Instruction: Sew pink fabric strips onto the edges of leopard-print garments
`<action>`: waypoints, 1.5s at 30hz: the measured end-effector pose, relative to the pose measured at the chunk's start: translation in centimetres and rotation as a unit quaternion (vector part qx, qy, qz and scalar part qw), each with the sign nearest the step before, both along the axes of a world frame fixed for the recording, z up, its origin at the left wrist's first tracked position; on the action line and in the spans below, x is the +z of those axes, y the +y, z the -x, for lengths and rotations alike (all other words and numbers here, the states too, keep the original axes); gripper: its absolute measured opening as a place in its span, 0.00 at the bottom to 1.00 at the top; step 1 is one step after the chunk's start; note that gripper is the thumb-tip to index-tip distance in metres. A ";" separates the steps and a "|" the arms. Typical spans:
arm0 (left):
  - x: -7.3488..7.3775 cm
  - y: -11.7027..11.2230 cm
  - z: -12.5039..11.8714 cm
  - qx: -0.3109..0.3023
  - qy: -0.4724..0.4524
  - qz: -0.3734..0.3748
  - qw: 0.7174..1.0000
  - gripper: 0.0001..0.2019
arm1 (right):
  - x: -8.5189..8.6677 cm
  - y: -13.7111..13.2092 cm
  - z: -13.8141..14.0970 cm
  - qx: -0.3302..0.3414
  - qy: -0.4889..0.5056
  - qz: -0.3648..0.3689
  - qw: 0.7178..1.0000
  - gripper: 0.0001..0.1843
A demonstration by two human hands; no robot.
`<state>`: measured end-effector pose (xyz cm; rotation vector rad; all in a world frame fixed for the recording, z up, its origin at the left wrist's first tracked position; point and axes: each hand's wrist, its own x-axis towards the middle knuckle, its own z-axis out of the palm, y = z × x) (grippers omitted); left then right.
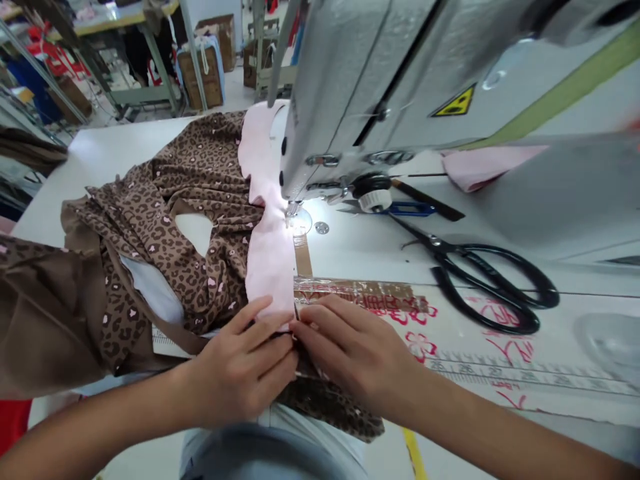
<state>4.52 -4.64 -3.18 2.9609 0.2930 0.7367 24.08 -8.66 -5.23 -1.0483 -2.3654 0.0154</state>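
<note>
Brown leopard-print fabric point(200, 173) lies bunched on the white sewing table, with a pale pink fabric strip point(270, 267) along its right edge. The strip runs under the needle area point(294, 210) of a grey sewing machine point(350, 87). Near the front of the strip, my left hand point(245, 367) is closed on the pink strip, fingertips on its edge. Right beside it, my right hand point(355, 347) pinches the edges of the strip and the leopard-print fabric together. More leopard-print fabric hangs below both hands toward my lap. The fingertips partly hide the pinched edges.
Black-handled scissors point(493, 280) lie right of the needle, near blue-handled snips point(410, 209). A pink fabric piece point(485, 167) sits behind them. A printed ruler point(500, 370) and red markings cross the tabletop. Plain brown fabric point(45, 320) is piled at left.
</note>
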 end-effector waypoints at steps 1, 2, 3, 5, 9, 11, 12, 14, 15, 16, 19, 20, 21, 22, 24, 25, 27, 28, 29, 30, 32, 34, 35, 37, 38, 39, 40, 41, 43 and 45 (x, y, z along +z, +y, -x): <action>1.0 0.8 0.1 -0.009 0.006 0.025 1.000 0.07 | 0.0 -0.2 0.1 -0.006 -0.009 -0.009 1.000 0.15; 2.2 1.8 0.2 -0.013 0.023 0.033 0.999 0.07 | 0.1 -0.5 0.2 -0.013 -0.014 -0.018 1.000 0.16; 3.2 2.9 0.1 -0.014 0.053 0.018 0.998 0.08 | 0.1 -0.7 0.2 -0.021 -0.017 -0.027 0.999 0.17; 4.8 5.3 -0.1 -0.015 0.140 -0.048 0.989 0.10 | 0.3 -1.0 0.3 -0.031 -0.021 -0.041 0.998 0.18; 4.7 9.1 -1.4 -0.053 0.236 -0.127 0.962 0.13 | 0.5 -1.4 0.2 -0.045 -0.025 -0.050 0.997 0.20; 3.7 10.2 -2.1 -0.076 0.231 -0.138 0.960 0.14 | 0.5 -1.6 0.1 -0.051 -0.031 -0.054 0.997 0.21; 3.2 10.6 -2.4 -0.079 0.220 -0.144 0.962 0.13 | 0.4 -1.6 0.0 -0.054 -0.036 -0.054 0.996 0.21; 2.4 11.3 -3.1 -0.078 0.195 -0.154 0.965 0.12 | 0.2 -1.7 -0.2 -0.057 -0.036 -0.053 0.996 0.20; 2.1 11.6 -3.4 -0.075 0.182 -0.159 0.967 0.11 | 0.0 -1.7 -0.3 -0.056 -0.032 -0.051 0.997 0.20; 1.9 11.9 -3.6 -0.077 0.171 -0.164 0.969 0.11 | -0.2 -1.7 -0.4 -0.052 -0.025 -0.045 0.997 0.19; 1.5 12.7 -4.1 -0.107 0.117 -0.178 0.971 0.10 | -0.7 -1.6 -0.6 -0.036 -0.012 -0.026 0.999 0.18; 1.5 12.8 -4.1 -0.118 0.096 -0.181 0.972 0.10 | -0.7 -1.6 -0.6 -0.034 -0.011 -0.021 0.999 0.18; 1.5 12.9 -4.1 -0.126 0.080 -0.182 0.972 0.11 | -0.8 -1.5 -0.6 -0.034 -0.012 -0.020 0.999 0.18; 1.5 12.9 -4.1 -0.130 0.071 -0.184 0.972 0.11 | -0.8 -1.5 -0.6 -0.035 -0.012 -0.019 0.999 0.18; 1.7 12.9 -4.0 -0.128 0.072 -0.189 0.971 0.12 | -0.8 -1.4 -0.6 -0.038 -0.009 -0.021 0.999 0.18; 1.8 12.9 -4.0 -0.125 0.076 -0.193 0.970 0.12 | -0.9 -1.4 -0.6 -0.038 -0.006 -0.021 0.999 0.18; 1.8 12.8 -3.9 -0.122 0.083 -0.202 0.968 0.11 | -0.9 -1.4 -0.5 -0.038 0.000 -0.017 0.999 0.19; 1.7 12.8 -3.9 -0.122 0.085 -0.205 0.967 0.11 | -0.9 -1.4 -0.5 -0.037 0.003 -0.014 0.999 0.19; 1.6 12.7 -3.9 -0.123 0.085 -0.204 0.968 0.11 | -0.9 -1.4 -0.5 -0.034 0.004 -0.010 0.999 0.18; 1.5 12.7 -3.9 -0.122 0.085 -0.200 0.968 0.11 | -0.9 -1.3 -0.6 -0.030 0.006 -0.011 0.999 0.18; 1.0 12.4 -3.9 -0.112 0.083 -0.184 0.973 0.12 | -0.8 -1.3 -0.7 -0.020 0.007 -0.012 1.000 0.18; 0.6 12.1 -3.9 -0.090 0.079 -0.166 0.979 0.12 | -0.6 -1.1 -1.0 -0.009 0.005 -0.012 1.000 0.18; 0.4 11.9 -3.8 -0.078 0.073 -0.159 0.981 0.12 | -0.5 -1.0 -1.2 -0.005 0.004 -0.012 1.000 0.19; 0.0 11.7 -3.9 -0.064 0.060 -0.149 0.985 0.12 | -0.3 -0.7 -1.5 -0.007 0.005 -0.012 1.000 0.20; -0.1 11.7 -3.9 -0.061 0.057 -0.144 0.986 0.12 | -0.2 -0.6 -1.5 -0.009 0.006 -0.016 1.000 0.21; -0.2 11.8 -4.0 -0.059 0.057 -0.141 0.987 0.12 | -0.2 -0.4 -1.6 -0.011 0.005 -0.019 1.000 0.21; -0.2 11.9 -4.1 -0.056 0.063 -0.140 0.987 0.13 | -0.2 -0.2 -1.6 -0.011 0.003 -0.022 1.000 0.20; -0.1 12.1 -4.3 -0.052 0.072 -0.140 0.986 0.13 | -0.3 0.0 -1.6 -0.011 -0.001 -0.023 1.000 0.19; 0.2 12.6 -4.5 -0.049 0.089 -0.143 0.985 0.13 | -0.4 0.3 -1.6 -0.010 -0.008 -0.024 1.000 0.18; 0.7 13.1 -4.6 -0.068 0.103 -0.153 0.980 0.12 | -0.4 0.5 -1.6 -0.015 -0.013 -0.023 1.000 0.18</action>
